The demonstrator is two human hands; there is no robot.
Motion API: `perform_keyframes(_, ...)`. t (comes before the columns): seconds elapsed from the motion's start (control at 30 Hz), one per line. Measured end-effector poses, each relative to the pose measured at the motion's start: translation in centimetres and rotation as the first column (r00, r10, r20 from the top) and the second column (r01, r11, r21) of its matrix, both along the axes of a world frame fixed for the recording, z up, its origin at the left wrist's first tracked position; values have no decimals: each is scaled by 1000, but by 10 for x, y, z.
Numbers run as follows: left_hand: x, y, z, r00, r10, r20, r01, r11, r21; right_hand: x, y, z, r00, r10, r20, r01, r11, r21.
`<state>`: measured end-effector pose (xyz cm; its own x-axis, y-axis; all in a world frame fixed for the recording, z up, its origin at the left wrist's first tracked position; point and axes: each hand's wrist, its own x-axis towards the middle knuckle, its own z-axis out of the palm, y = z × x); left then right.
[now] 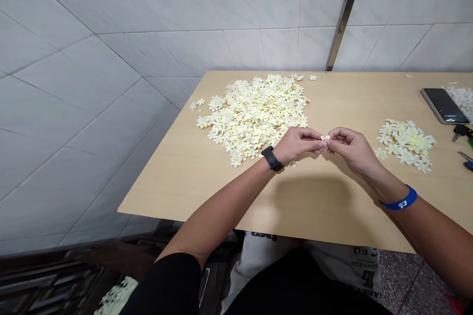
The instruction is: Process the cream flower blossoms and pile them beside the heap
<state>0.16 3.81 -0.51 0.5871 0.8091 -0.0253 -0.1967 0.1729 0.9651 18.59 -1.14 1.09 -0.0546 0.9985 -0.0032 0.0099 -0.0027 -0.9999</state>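
Pinch: left hand [298, 142] and right hand [348, 147] both pinching the same flower [325, 138], super close together
Flower work: looks like fiddly two-handed handling, next move probably wants a light, steady touch
Flower: tiny, whitish petals, partly covered, held over the desk [173, 172] between big pile [258, 113] and small pile [406, 142]
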Motion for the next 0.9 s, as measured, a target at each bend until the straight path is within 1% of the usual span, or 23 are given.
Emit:
perform_keyframes(0.1,-1,0,1,1000,0,-11,0,999,32,-1,1,0,999,0,-34,-1,1000,-16)
perform_keyframes(0.27,-3,3,-3,998,-51,20,51,999,-1,1,6,-2,996,15,-86,-18,999,-42)
perform_keyframes(0.43,-5,7,-7,984,-141,111,150,985,-86,6,9,-1,993,25,-113,-31,998,-49)
perform_keyframes(0.57,-5,8,-8,975,-156,157,182,969,-166,11,11,-1,992,45,-115,-52,997,-58)
perform_keyframes(0.67,-3,6,-6,985,-127,115,146,974,-174,13,11,-2,993,96,-64,-99,995,-35)
perform_keyframes(0.73,-3,5,-4,991,-113,74,124,977,-173,14,11,-1,991,136,8,-136,991,-8)
perform_keyframes(0.83,-4,4,-2,990,-136,31,139,975,-171,14,8,2,975,168,145,-176,984,39)
perform_keyframes(0.9,-5,5,-2,987,-159,18,160,972,-171,12,6,6,965,158,211,-176,982,67)
